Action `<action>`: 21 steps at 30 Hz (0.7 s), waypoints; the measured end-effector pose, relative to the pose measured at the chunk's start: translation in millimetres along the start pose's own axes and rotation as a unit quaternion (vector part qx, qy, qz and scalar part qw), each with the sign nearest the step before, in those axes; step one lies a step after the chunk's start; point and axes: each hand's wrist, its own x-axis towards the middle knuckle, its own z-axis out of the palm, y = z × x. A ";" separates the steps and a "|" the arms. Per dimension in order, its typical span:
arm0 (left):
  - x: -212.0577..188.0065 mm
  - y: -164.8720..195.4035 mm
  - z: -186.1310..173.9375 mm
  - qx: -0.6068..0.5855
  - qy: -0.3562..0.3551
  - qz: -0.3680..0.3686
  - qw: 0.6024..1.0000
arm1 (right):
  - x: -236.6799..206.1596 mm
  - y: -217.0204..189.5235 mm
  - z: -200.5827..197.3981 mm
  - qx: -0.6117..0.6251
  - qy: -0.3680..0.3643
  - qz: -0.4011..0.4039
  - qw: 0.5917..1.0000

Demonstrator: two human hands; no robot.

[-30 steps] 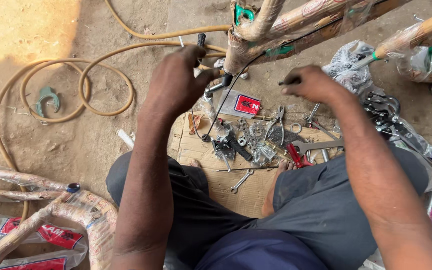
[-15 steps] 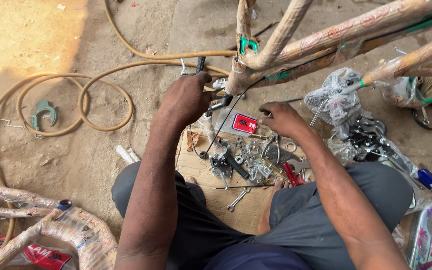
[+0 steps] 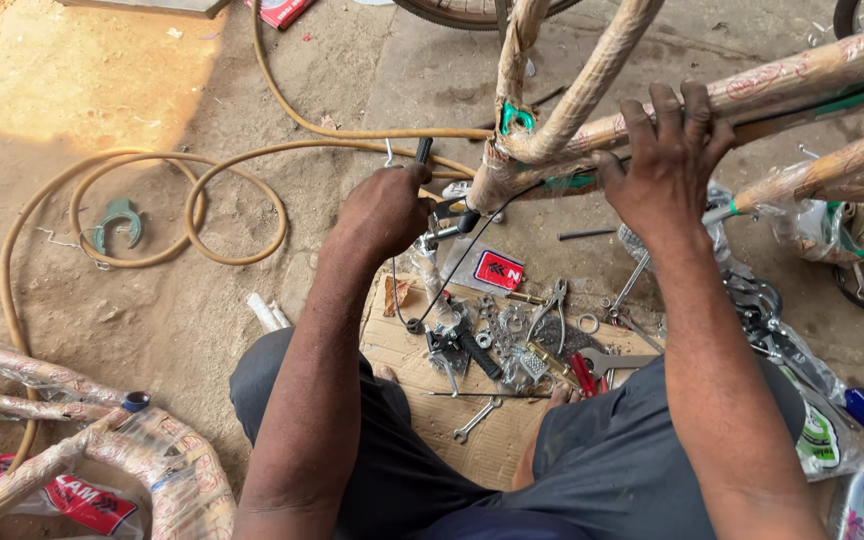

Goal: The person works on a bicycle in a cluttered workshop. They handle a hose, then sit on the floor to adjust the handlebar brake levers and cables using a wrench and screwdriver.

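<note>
A bicycle frame [image 3: 592, 95] wrapped in brown paper stands in front of me on the sandy ground. My right hand [image 3: 667, 160] is clasped over one of its wrapped tubes, fingers curled on top. My left hand [image 3: 387, 210] is closed around a dark-handled tool [image 3: 422, 152] at the frame's lower joint, beside a small metal fitting with a black cable [image 3: 452, 265] hanging from it. My knees and dark trousers fill the lower part of the view.
A piece of cardboard [image 3: 402, 345] between my legs holds several wrenches, pliers [image 3: 552, 305], nuts and a red-handled tool [image 3: 582, 372]. A tan hose [image 3: 192, 215] coils at left by a green metal part [image 3: 117, 222]. More wrapped frames [image 3: 102, 450] lie at lower left, bagged parts at right.
My right hand rose from the tools on the cardboard and took hold of the wrapped frame tube. My left hand stayed at the frame's joint. The view tilted slightly.
</note>
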 end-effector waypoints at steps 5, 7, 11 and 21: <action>-5.9 1.9 14.2 0.028 0.005 0.049 0.998 | -22.6 -14.5 14.8 -0.004 -0.008 -0.004 1.000; -6.5 3.4 21.5 0.022 0.011 0.075 0.997 | -33.6 -17.2 13.8 0.051 -0.023 0.009 0.998; -8.2 7.7 28.3 0.015 0.024 0.107 0.994 | -48.6 -26.1 0.3 0.063 -0.024 -0.020 0.998; -9.5 55.2 65.5 0.036 -0.036 0.205 0.977 | -87.4 -20.4 -4.7 0.236 -0.298 0.186 0.906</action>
